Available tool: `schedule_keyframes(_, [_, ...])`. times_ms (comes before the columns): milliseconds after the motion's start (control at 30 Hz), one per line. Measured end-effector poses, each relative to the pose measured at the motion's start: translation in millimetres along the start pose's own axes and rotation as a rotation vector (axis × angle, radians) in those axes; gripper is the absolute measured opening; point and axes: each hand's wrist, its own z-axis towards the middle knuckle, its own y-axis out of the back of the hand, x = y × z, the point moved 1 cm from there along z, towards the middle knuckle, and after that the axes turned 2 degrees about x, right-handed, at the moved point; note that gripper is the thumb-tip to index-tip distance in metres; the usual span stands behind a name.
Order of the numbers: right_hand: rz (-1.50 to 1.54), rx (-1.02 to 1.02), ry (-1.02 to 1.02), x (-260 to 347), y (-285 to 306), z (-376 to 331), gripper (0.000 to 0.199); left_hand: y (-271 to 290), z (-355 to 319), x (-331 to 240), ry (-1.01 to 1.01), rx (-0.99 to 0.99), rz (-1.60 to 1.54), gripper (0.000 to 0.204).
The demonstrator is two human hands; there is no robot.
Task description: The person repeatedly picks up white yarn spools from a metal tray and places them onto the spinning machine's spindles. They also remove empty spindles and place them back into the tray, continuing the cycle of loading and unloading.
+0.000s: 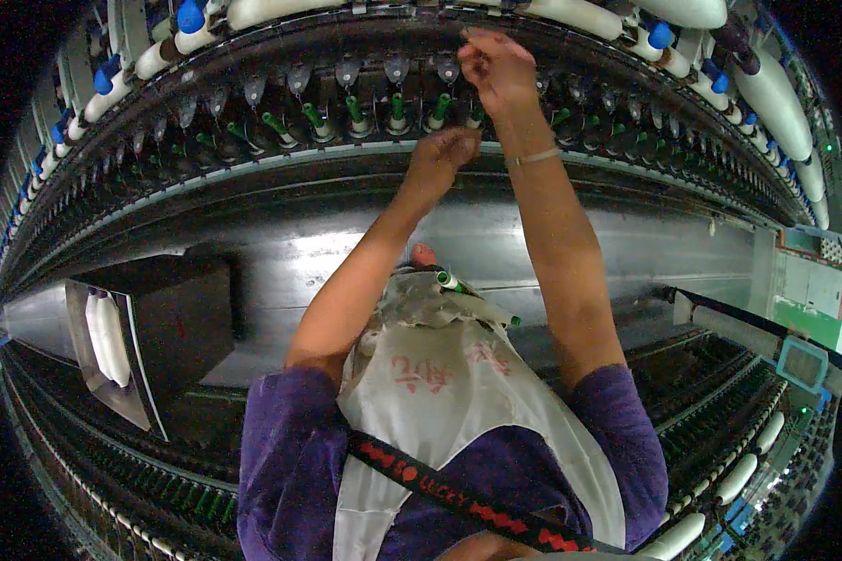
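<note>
Pinched together, the fingers of the right hand [496,67] closed on something too fine to make out, raised above the spindle row; the left hand [444,154] was curled shut just below it, contents hidden. Nearest, a white cloth pouch [440,374] with red marks hung at the chest on a black, red-patterned strap [458,491], green-tipped bobbins [458,285] poking from its mouth, pointing up and left. Beyond, a steel machine panel [646,243]. Farther, green spindles [355,112] stood slanted along the curved rail, white roving packages [776,103] above.
</note>
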Motion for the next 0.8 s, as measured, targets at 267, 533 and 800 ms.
schedule_keyframes(267, [0.072,0.031,0.002,-19.1,-4.2,61.8,0.009,30.4,81.8,-70.1,-0.024,-0.384,-0.490,0.029])
schedule_keyframes(533, [0.096,0.103,-0.109,-14.6,-6.1,55.6,0.012,30.5,134.1,-79.8,0.013,-0.563,-0.546,0.016])
schedule_keyframes(800, [0.052,0.108,-0.046,-1.7,-20.3,33.4,0.012,39.7,136.1,-78.7,-0.059,-0.408,-0.647,0.015])
